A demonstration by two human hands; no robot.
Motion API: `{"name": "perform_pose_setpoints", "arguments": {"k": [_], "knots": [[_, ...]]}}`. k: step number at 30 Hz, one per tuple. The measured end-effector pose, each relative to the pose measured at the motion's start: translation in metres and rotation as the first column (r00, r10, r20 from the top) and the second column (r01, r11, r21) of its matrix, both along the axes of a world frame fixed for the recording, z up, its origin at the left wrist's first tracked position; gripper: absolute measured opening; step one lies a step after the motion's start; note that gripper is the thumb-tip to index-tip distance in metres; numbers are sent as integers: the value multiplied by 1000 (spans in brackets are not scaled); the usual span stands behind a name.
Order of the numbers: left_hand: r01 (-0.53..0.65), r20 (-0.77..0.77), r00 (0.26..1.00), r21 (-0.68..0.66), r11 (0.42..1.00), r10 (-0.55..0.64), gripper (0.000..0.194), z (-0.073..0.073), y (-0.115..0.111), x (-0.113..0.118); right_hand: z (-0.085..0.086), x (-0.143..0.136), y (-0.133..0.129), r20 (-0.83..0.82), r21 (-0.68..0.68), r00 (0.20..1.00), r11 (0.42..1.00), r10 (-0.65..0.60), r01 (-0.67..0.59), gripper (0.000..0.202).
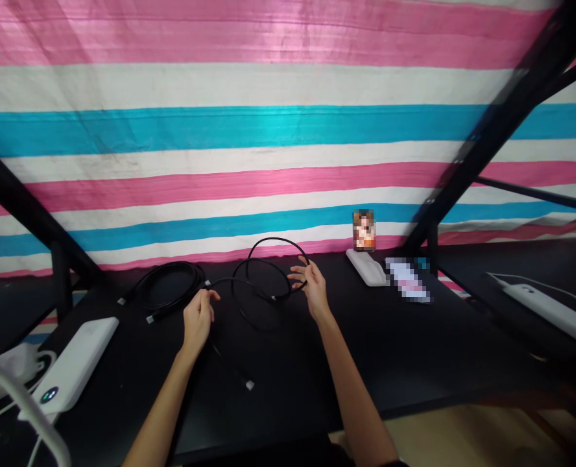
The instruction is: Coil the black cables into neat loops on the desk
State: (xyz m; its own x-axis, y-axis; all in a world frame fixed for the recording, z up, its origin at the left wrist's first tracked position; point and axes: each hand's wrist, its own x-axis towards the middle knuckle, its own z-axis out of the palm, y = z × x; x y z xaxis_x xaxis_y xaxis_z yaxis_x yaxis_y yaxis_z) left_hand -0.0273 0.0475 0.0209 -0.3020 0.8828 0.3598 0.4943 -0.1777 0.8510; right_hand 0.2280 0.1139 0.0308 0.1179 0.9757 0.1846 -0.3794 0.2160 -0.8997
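Observation:
In the middle of the black table [298, 402] lies a loosely looped black cable [273, 240]. My right hand [314, 288] is around the right side of its loop, with the cable between thumb and fingers and some fingers spread. My left hand [199, 318] has its fingers curled together on the cable's left part. Just above those fingers shows a pale plug [207, 284]. Below and to the right of the left hand, a cable end with a silver plug [250, 384] lies on the table. What sits inside the left fingers is mostly hidden.
A second coiled black cable [144, 285] lies behind my left hand. White power banks stand at the left [78, 366] and far right [555, 311]. A white device [367, 267] and a blurred packet [408, 279] lie back right. Black frame bars [482, 162] flank a striped sheet [229, 130].

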Motion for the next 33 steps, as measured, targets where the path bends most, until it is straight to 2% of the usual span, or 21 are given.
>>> {"name": "perform_pose_setpoints", "arguments": {"k": [5, 8, 11, 15, 20, 25, 29, 33], "knots": [[-30, -38, 999, 25, 999, 31, 38, 4, -2, 1, 3, -3, -4, 17, -70, 990, 987, 143, -142, 44], [-69, -64, 995, 104, 992, 76, 39, 5, -2, 2, 5, -7, -7, 27, -127, 971, 964, 237, -232, 44], [-128, -37, 990, 173, 977, 136, 41, 2, 0, 5, 6, -13, -12, 44, -177, 939, 928, 341, -329, 48], [-196, 21, 981, 168, 966, 195, 38, -4, 2, 12, 6, -28, -20, 47, -225, 877, 861, 477, -456, 62], [-224, 25, 974, 178, 958, 223, 38, -7, 2, 21, 5, -44, -30, 261, -221, 865, 899, 428, -378, 79], [-210, -2, 977, 149, 966, 213, 38, -8, 2, 22, 3, -49, -30, 364, -85, 866, 939, 342, -334, 46], [-146, 152, 980, 115, 983, 127, 29, -10, 3, 25, 3, -51, -30, 279, -39, 898, 938, 340, -343, 42], [-76, 331, 941, 10, 997, 69, 64, -14, 7, 30, 7, -53, -33, 27, -66, 931, 930, 363, -361, 40]]}}
